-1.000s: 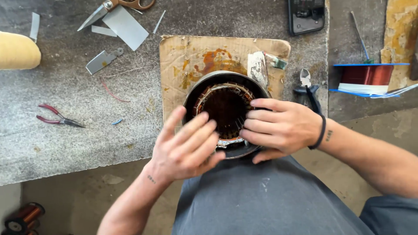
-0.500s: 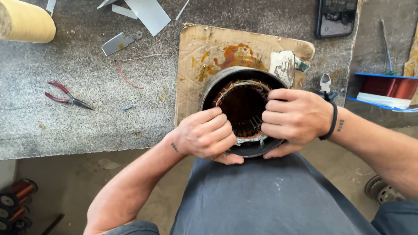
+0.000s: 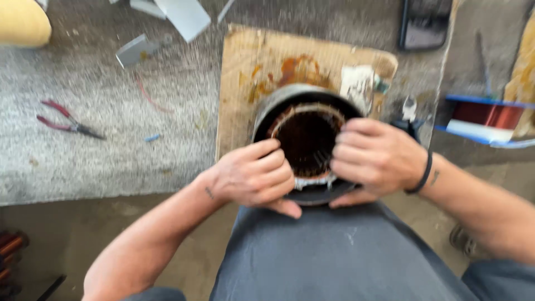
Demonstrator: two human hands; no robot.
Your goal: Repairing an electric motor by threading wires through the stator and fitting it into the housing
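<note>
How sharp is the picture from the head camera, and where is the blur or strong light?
Head view: motion blur softens the whole frame; the left hand, the right hand and the dark round motor housing have smeared edges; the red pliers are soft too. Even daylight, no hard shadows; the pale sheet at the top looks slightly washed out.

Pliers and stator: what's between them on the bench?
Head view: between the pliers and the stator lie grey bench top, a small blue scrap, then the left part of the stained board.

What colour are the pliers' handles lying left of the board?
Red handles on the pliers, clearest in the head view.
</note>
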